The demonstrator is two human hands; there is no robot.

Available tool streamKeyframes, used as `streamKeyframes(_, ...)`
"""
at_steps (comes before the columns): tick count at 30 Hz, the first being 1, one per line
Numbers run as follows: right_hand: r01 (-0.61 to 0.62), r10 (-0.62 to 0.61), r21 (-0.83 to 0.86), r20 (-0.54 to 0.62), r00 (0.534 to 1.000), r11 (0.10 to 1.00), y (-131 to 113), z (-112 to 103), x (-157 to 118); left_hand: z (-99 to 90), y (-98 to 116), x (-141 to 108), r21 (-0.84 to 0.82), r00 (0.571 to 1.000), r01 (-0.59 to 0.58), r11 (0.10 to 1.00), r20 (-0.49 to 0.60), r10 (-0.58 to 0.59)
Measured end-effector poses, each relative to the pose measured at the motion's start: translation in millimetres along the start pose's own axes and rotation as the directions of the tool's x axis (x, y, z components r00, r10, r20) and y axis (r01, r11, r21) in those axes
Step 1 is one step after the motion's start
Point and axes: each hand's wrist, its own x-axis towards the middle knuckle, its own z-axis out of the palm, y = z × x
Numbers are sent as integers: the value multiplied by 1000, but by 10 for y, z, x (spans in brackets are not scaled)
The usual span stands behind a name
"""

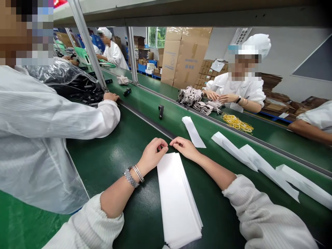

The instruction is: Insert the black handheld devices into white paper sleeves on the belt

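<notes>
A stack of long white paper-like sleeves [176, 200] lies on the green table right below my hands. My left hand [153, 154], with a watch and bangles at its wrist, is closed at the stack's far end, thumb and forefinger curled toward each other. Close by on the right, my right hand [186, 147] has its thumb and fingertips drawn together near the metal rail. The fingertips of both hands nearly meet, and whatever they may pinch is too small to make out. Beyond the rail, a single white sleeve [194, 132] lies on the green belt.
More white sleeves [233, 151] lie along the belt to the right. A small black device [161, 111] stands on the belt ahead. At left, a co-worker's sleeve [85, 117] reaches beside bagged black items [85, 91]. Across, another person handles grey cable bundles [190, 96] near yellow bands [237, 123].
</notes>
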Motion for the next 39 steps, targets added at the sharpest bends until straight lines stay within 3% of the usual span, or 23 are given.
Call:
streamKeyframes(18, 0, 1, -41, 9, 1000, 999, -43, -14, -2, -28, 81, 10, -5, 999, 3, 1000, 39, -2)
streamKeyframes(21, -1, 1, -9, 8, 1000, 1000, -29, 5, -15, -55, 75, 10, 130, 999, 36, 991, 32, -41)
streamKeyframes(25, -45, 53, 126, -59, 997, 991, 32, -30, 36, -130, 52, 15, 383, 980, 144, 912, 72, -185)
streamKeyframes(27, -68, 83, 108, -140, 987, 992, 83, -105, 156, -156, 35, 18, 416, 964, 148, 897, 142, -225)
streamKeyframes(31, -216, 183, -117, -242, 953, 969, 172, -277, 641, -155, 10, 23, 408, 952, 96, 908, 227, -203)
streamKeyframes(35, -385, 312, -359, -245, 918, 850, 227, -302, 1193, -139, 6, 33, 406, 966, 31, 913, 221, -132)
streamKeyframes(39, -472, 417, -332, -226, 880, 817, 329, -234, 1445, -127, 9, 47, 433, 976, -25, 901, 204, -71)
